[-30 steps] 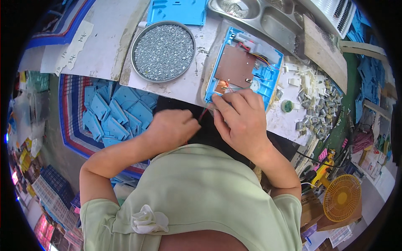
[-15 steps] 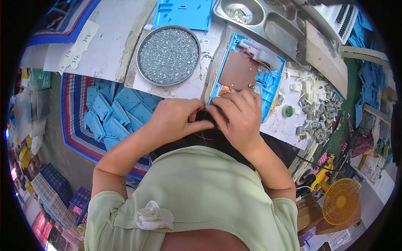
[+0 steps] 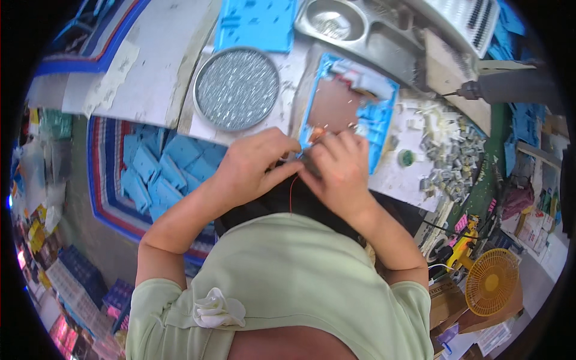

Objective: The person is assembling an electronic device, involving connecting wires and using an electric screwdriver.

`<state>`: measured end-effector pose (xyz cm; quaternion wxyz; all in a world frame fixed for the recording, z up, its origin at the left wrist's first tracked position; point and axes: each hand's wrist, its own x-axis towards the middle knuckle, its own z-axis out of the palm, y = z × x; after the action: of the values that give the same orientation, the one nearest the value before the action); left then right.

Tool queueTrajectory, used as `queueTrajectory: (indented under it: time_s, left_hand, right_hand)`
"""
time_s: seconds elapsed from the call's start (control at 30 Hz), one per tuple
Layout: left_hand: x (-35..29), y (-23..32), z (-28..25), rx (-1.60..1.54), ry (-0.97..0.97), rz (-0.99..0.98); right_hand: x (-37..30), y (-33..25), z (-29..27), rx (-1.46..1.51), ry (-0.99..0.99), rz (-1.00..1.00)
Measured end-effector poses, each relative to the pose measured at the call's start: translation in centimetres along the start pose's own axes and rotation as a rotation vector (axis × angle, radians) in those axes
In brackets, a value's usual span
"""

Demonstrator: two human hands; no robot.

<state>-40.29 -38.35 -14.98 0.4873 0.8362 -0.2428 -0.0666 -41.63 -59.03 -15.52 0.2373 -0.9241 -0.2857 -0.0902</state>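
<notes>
A: Where are the two hands?

B: Both meet at the near edge of the bench (image 3: 150, 78). The left hand (image 3: 252, 168) comes in from the left, the right hand (image 3: 339, 171) from the right, and their fingertips come together just below the blue tray (image 3: 381, 123).

A: What do they hold?

B: Something small and dark, pinched between them; it is too hidden to name. A thin red wire (image 3: 291, 192) hangs down from that spot. The left fingers are curled narrow, thumb stretched toward the right hand. The right fingers are bent close together over the same small piece. Whether each hand grips it or only touches it, I cannot tell.

A: And the tray?

B: It lies on the bench right above the hands, with a brownish plate (image 3: 333, 108) set in it. The right fingertips reach its lower left corner.

A: What else is around?

B: A round metal dish (image 3: 237, 89) full of tiny shiny parts sits left of the tray. A heap of small grey and white parts (image 3: 447, 159) lies to the right. A steel compartment tray (image 3: 360, 27) stands at the far side. Below the bench, blue plastic pieces (image 3: 150, 174) fill a striped container, and a yellow fan (image 3: 492, 282) stands at lower right.
</notes>
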Motion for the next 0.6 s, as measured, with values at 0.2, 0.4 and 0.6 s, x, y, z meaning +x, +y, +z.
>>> queueTrajectory:
  time_s: [0.2, 0.4, 0.6]
  left_hand:
    - [0.8, -3.1, 1.0, 0.019, -0.080, 0.196]
    - [3.0, -3.0, 1.2, 0.012, -0.208, 0.294]
    - [2.8, -2.1, 0.6, 0.033, -0.223, 0.216]
  right_hand:
    - [0.1, 10.3, -11.3, 0.255, 0.064, 0.256]
    - [12.1, 30.1, -18.4, -0.422, 0.560, 0.215]
    - [15.7, 36.9, -17.3, -0.675, 0.488, 0.110]
